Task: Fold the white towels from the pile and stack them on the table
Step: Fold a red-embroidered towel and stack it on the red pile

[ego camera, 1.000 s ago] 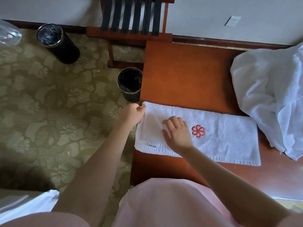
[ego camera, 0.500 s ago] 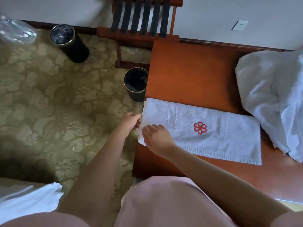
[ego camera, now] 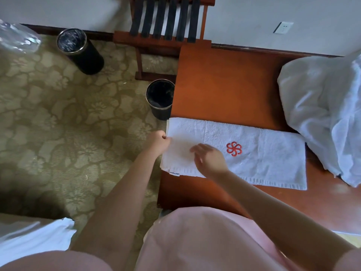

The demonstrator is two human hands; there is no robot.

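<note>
The towel (ego camera: 263, 153) is laid flat on the bench (ego camera: 224, 85), near the pile (ego camera: 322, 114). Its left end is pinched by the left hand (ego camera: 157, 142); the right hand (ego camera: 210, 161) is held loose, empty. Corners should be matched before pressing.

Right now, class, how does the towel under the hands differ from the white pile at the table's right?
The towel lies flat as a neat rectangle; the pile is crumpled and heaped. The towel shows a red emblem; the pile shows none. The left hand pinches the towel's edge and the right hand is over it; nothing touches the pile. Both are white and lie on the table.
</note>
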